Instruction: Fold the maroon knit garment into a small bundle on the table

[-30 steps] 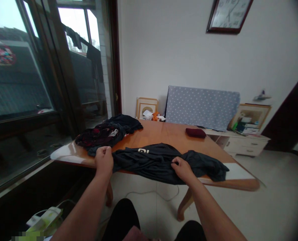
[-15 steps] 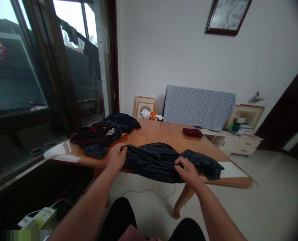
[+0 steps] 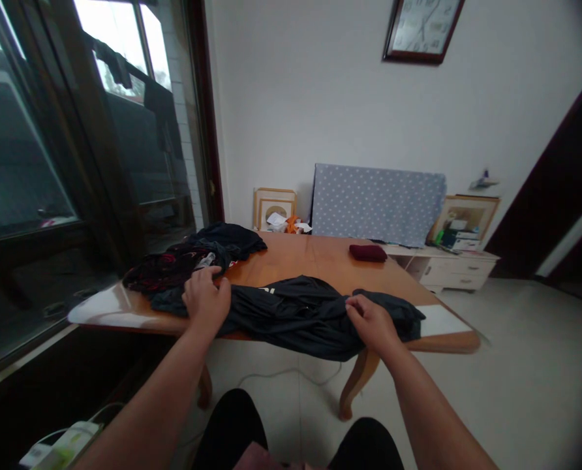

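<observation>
A dark crumpled garment (image 3: 295, 316) with a small white logo lies across the near edge of the wooden table (image 3: 320, 261). My left hand (image 3: 205, 300) rests on its left end, fingers curled over the cloth. At the garment's right part, my right hand (image 3: 372, 321) pinches the fabric. Both hands are closed on the same garment, which hangs a little over the table's front edge.
A pile of dark and red clothes (image 3: 193, 261) sits at the table's left. A folded maroon cloth (image 3: 368, 252) lies further back. Behind stand a dotted blue covered board (image 3: 376, 202), picture frames, a white cabinet (image 3: 457, 271). Glass doors are on the left.
My left hand moved in to the right, then back left along the garment, spreading it again. My right hand stayed gripping the fabric. The view shifted slightly.
</observation>
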